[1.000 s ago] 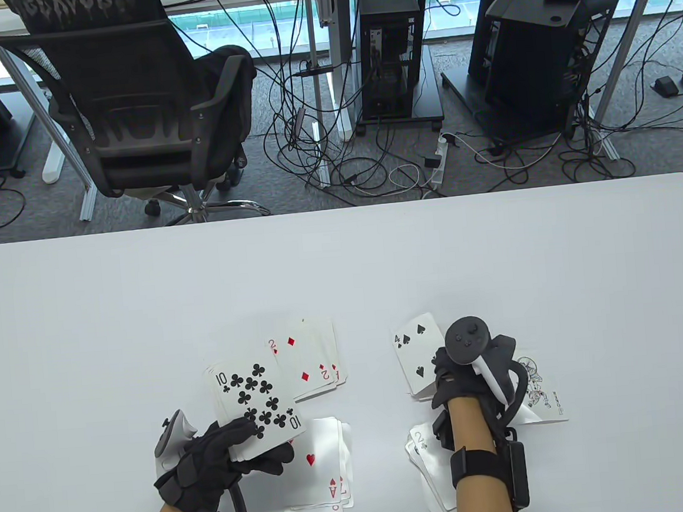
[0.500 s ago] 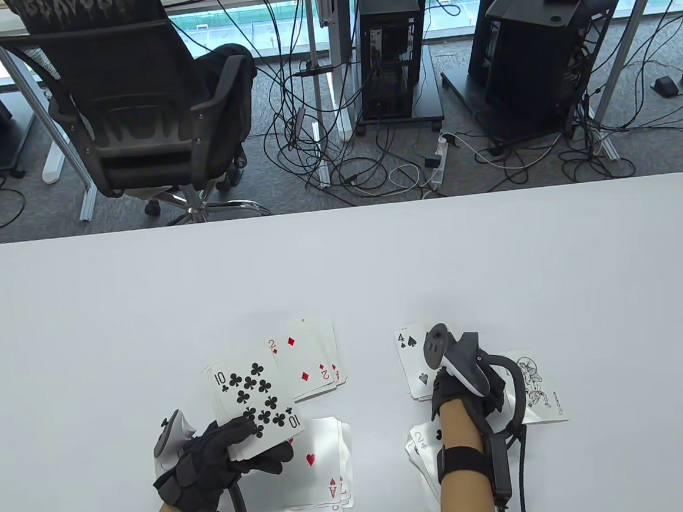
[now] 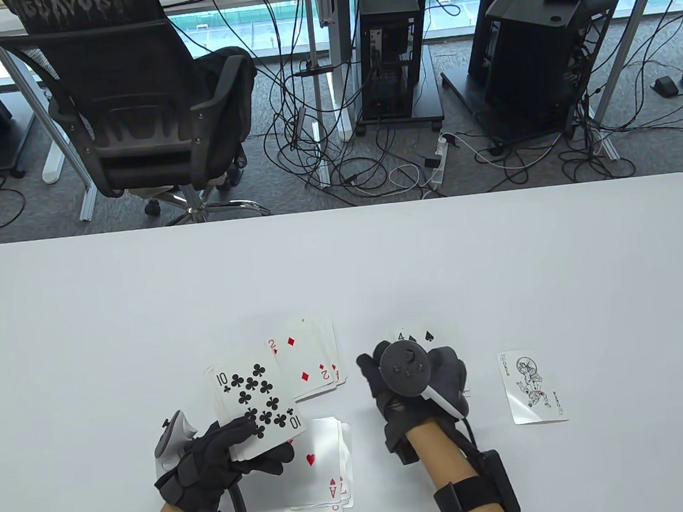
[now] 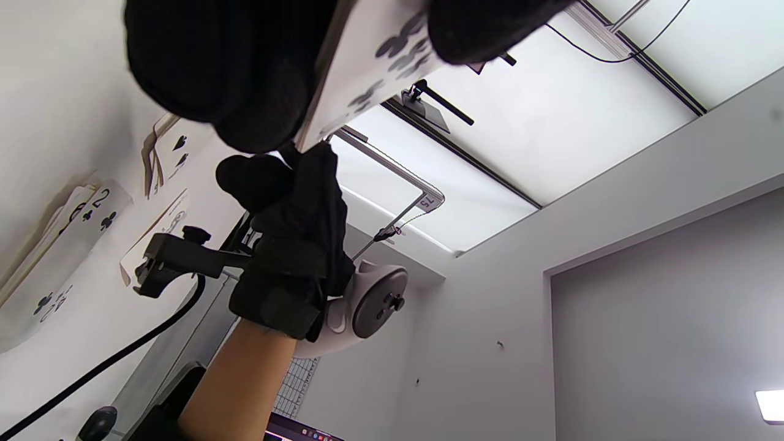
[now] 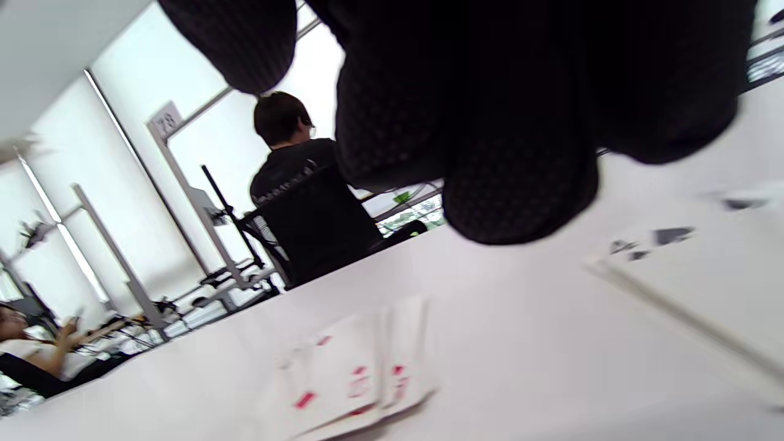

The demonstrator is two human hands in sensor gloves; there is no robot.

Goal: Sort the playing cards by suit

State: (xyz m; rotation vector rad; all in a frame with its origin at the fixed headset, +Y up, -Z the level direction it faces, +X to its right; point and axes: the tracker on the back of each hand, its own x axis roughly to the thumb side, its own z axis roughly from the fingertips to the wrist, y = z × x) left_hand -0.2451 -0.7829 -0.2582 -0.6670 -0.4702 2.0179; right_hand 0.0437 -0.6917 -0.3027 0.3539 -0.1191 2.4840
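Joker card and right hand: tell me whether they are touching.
Apart. In the table view, bare white table shows between the joker card and the right hand, which sits above the spade pile to the joker's left.

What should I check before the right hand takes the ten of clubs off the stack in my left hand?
1. Left hand grips the stack with the ten of clubs face up on top: ok.
2. Right hand free of cards: cannot tell, its fingers are hidden under the tracker.
3. Clubs pile there to receive it, two of clubs on top: ok, seen only in the left wrist view.
4. Path from right hand to stack free: ok, bare table between them.
5. Joker lies apart from the suit piles: ok.
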